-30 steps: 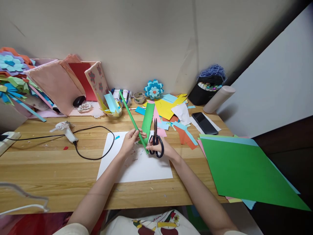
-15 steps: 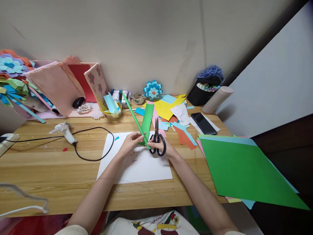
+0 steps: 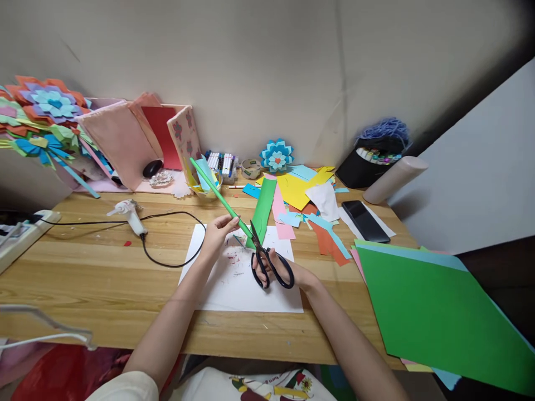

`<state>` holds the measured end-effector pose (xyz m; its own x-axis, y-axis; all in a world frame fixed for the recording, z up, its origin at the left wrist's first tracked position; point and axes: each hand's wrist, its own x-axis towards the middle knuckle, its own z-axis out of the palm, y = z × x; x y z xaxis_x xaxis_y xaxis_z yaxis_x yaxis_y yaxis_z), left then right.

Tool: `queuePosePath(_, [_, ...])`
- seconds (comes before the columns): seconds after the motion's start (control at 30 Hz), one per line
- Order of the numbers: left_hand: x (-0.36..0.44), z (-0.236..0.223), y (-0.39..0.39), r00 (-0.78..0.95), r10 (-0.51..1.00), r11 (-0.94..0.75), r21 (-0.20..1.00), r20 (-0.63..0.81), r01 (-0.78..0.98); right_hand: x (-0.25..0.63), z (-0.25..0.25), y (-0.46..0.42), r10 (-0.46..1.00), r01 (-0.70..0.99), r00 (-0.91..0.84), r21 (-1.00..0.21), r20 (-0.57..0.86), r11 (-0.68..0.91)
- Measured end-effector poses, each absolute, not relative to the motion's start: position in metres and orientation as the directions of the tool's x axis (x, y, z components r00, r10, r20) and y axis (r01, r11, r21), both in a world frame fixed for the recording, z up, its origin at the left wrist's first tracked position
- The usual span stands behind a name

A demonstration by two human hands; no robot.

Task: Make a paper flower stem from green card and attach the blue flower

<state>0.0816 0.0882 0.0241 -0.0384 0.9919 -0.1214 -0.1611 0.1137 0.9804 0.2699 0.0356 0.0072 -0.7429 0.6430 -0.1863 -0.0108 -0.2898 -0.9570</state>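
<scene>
A thin rolled green paper tube (image 3: 213,187) slants up and left, its lower part pinched in the fingers of my left hand (image 3: 220,233). Black-handled scissors (image 3: 259,249) are gripped by my right hand (image 3: 267,267), fingers around the handles. The scissor blades reach to the lower end of the tube, slightly parted; I cannot tell whether they touch it. Behind them lies a flat green paper strip (image 3: 263,206). Beneath both hands is a white sheet (image 3: 251,295) with dark and red marks on it.
A glue gun (image 3: 132,217) with a looping black cord lies to the left. Coloured scraps (image 3: 328,236), a phone (image 3: 365,221) and large green sheets (image 3: 434,301) are on the right. A blue paper flower (image 3: 276,156) stands by the wall.
The scissors have turned from pointing upright to leaning left, with their blades now at the tube's lower end. My right hand has released the tube; my left hand still holds it.
</scene>
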Motion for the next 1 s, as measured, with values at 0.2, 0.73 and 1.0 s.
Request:
queuePosePath(0.2, [0.077,0.029,0.088,-0.098,0.988,0.106,0.986,-0.118,-0.126,0.273,0.01,0.034,0.638,0.109,-0.743,-0.977,-0.201,-0.181])
queuePosePath(0.73, [0.076,0.022,0.09,-0.115,0.985,0.117,0.986,-0.131,-0.122,0.275,0.005,0.035,0.664,0.201,-0.704,-0.967,-0.253,-0.156])
queuePosePath(1.0, [0.076,0.02,0.091,-0.145,0.981,0.114,0.986,-0.131,-0.122,0.277,0.0,0.035,0.719,0.254,-0.65,-0.962,-0.248,-0.102])
